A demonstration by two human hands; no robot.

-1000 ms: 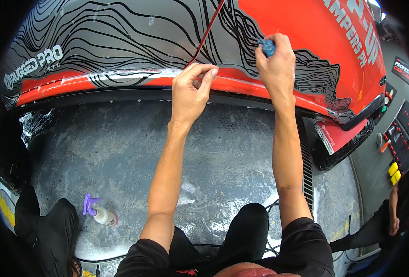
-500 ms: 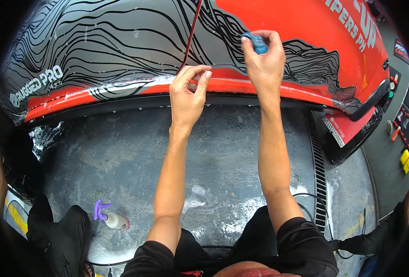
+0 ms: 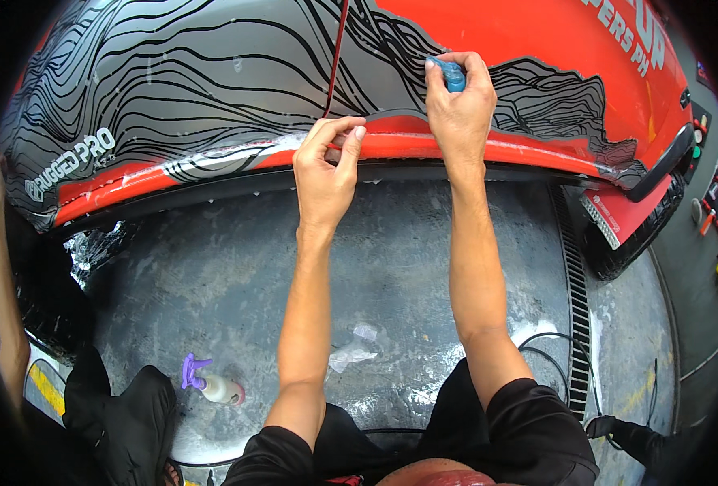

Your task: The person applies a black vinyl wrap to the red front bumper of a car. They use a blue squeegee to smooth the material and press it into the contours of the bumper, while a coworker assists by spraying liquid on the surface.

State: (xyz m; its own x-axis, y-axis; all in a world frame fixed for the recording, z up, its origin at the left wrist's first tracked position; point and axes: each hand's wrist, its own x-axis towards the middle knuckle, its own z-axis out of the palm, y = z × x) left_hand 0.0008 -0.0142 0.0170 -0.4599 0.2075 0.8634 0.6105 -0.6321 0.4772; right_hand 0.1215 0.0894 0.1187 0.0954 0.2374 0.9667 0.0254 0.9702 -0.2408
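Note:
My right hand [image 3: 461,105] is closed around a blue, glossy lump of clay [image 3: 453,74], pinched between thumb and fingers. It is by the lower door of a car [image 3: 213,89], where a grey panel with black wavy lines meets red paint. My left hand [image 3: 326,166] hovers in front of the red sill [image 3: 399,146], left of the right one. Its fingers are curled and the thumb tip comes close to the index tip; what they hold, if anything, is too small to make out. Whitish wet streaks lie along the sill.
On the wet grey floor stands a spray bottle [image 3: 217,389] with a purple trigger. A drain grate [image 3: 571,300] and a black hose [image 3: 549,336] lie to the right. Another person's arm [image 3: 6,283] and dark-trousered legs [image 3: 124,413] are at the left, near a wheel.
The view has shifted slightly, so the car and floor sit a little further right. Another person's arm shows more at the left edge. My hands keep almost the same pose.

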